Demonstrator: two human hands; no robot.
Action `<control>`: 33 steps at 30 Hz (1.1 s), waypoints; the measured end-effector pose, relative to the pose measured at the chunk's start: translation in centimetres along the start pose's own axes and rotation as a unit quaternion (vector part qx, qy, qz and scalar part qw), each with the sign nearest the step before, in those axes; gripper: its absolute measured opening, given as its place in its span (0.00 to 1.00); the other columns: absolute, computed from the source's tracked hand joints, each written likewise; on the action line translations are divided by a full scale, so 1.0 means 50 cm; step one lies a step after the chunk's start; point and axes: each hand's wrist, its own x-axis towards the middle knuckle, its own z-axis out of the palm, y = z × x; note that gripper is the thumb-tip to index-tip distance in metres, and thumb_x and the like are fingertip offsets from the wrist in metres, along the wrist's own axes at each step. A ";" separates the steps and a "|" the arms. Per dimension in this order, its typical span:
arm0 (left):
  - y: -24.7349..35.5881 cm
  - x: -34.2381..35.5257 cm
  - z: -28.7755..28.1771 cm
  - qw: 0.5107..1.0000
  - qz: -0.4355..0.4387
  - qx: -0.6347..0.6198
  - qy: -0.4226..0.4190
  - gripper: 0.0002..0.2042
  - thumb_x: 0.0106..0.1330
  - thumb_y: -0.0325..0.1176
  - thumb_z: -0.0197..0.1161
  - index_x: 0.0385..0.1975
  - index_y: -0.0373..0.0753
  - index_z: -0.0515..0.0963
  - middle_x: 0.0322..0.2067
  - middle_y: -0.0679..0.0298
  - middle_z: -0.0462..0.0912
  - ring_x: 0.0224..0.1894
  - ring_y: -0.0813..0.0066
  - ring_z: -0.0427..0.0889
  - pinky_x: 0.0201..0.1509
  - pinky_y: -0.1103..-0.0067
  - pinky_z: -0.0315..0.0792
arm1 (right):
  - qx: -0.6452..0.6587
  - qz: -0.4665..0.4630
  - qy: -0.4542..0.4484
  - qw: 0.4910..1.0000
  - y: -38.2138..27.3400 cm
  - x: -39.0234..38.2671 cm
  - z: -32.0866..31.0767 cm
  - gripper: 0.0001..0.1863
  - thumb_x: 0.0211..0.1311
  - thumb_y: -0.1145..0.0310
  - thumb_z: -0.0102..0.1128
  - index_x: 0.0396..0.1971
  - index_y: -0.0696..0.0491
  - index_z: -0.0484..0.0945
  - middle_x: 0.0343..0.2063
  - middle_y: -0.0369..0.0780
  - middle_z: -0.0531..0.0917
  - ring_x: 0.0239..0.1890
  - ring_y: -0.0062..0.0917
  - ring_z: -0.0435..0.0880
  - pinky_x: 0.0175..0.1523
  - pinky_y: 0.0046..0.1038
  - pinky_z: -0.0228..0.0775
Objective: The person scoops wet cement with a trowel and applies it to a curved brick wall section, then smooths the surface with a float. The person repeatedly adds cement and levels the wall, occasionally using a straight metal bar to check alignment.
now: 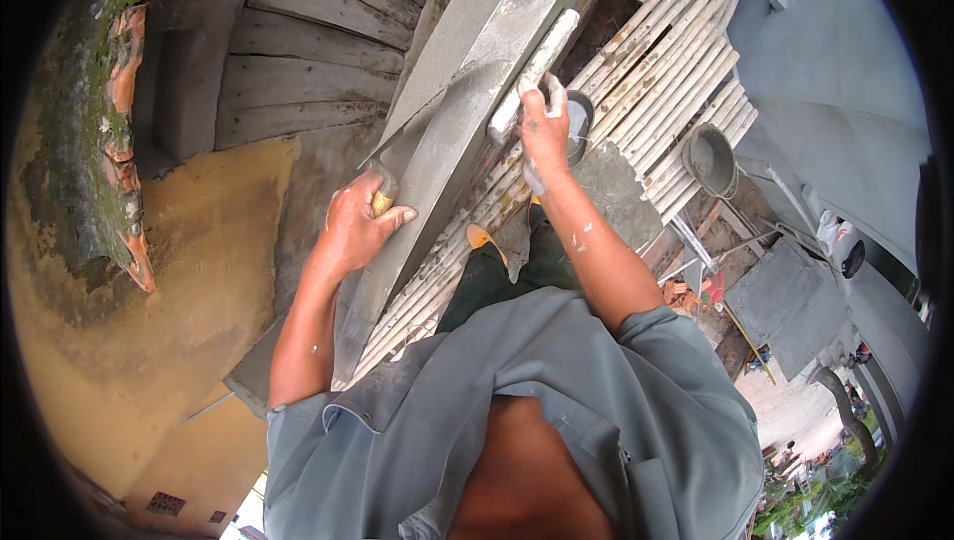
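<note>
A trowel with a yellowish wooden handle end is gripped in my left hand. Its thin grey blade lies along the smooth grey cement ledge, and my left thumb reaches toward the ledge's face. My right hand has its fingers round a long, pale, plaster-crusted bar, which looks like a float. That bar runs alongside the ledge's right edge; whether it touches the edge, I cannot tell. Just right of my right hand, a dark bucket with pale contents is partly hidden by it.
I stand on a platform of bamboo poles, with cement spread on it. A grey bucket stands at its right side. Weathered boards and a yellow wall lie left. Ground shows far below at right.
</note>
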 end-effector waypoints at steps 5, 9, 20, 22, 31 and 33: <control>-0.018 -0.006 0.008 0.997 0.049 -0.050 0.032 0.22 0.56 0.39 0.79 0.33 0.31 0.72 0.26 0.54 0.72 0.30 0.66 0.66 0.38 0.66 0.70 | -0.049 -0.107 -0.013 0.993 -0.151 0.230 -0.021 0.33 0.63 0.43 0.64 0.56 0.56 0.72 0.34 0.39 0.76 0.29 0.24 0.75 0.34 0.31 0.72; -0.047 -0.003 0.015 0.994 0.081 -0.069 0.016 0.20 0.57 0.35 0.78 0.40 0.31 0.76 0.34 0.42 0.80 0.35 0.50 0.79 0.44 0.61 0.74 | -0.095 -0.082 0.022 0.992 -0.021 0.108 -0.011 0.38 0.63 0.44 0.65 0.64 0.54 0.70 0.29 0.35 0.72 0.27 0.24 0.74 0.30 0.30 0.72; -0.077 0.006 0.021 0.990 0.136 -0.024 0.012 0.18 0.57 0.33 0.78 0.37 0.29 0.76 0.28 0.60 0.76 0.35 0.77 0.71 0.41 0.70 0.73 | 0.006 0.173 0.006 0.985 0.311 -0.489 0.081 0.48 0.68 0.51 0.66 0.77 0.59 0.52 0.61 0.48 0.76 0.59 0.31 0.77 0.64 0.30 0.68; -0.080 0.007 0.026 0.988 0.140 -0.068 0.015 0.19 0.56 0.34 0.78 0.38 0.29 0.77 0.30 0.59 0.79 0.36 0.76 0.74 0.42 0.70 0.74 | 0.068 0.093 0.012 0.993 0.265 -0.425 0.077 0.43 0.69 0.55 0.65 0.75 0.63 0.57 0.61 0.49 0.77 0.60 0.30 0.77 0.65 0.29 0.67; -0.100 0.017 0.037 0.988 0.149 -0.035 0.030 0.28 0.54 0.39 0.81 0.49 0.26 0.80 0.40 0.50 0.86 0.43 0.64 0.84 0.51 0.67 0.77 | -0.116 -0.198 0.033 0.973 0.083 -0.193 0.059 0.46 0.62 0.46 0.67 0.71 0.64 0.65 0.60 0.53 0.79 0.60 0.36 0.79 0.64 0.32 0.69; -0.106 0.021 0.039 0.984 0.172 -0.013 0.046 0.34 0.53 0.41 0.81 0.56 0.23 0.78 0.47 0.44 0.87 0.49 0.58 0.86 0.57 0.66 0.77 | -0.122 -0.107 0.009 0.987 0.163 -0.311 0.069 0.44 0.65 0.47 0.64 0.72 0.59 0.60 0.49 0.46 0.77 0.47 0.30 0.77 0.51 0.31 0.70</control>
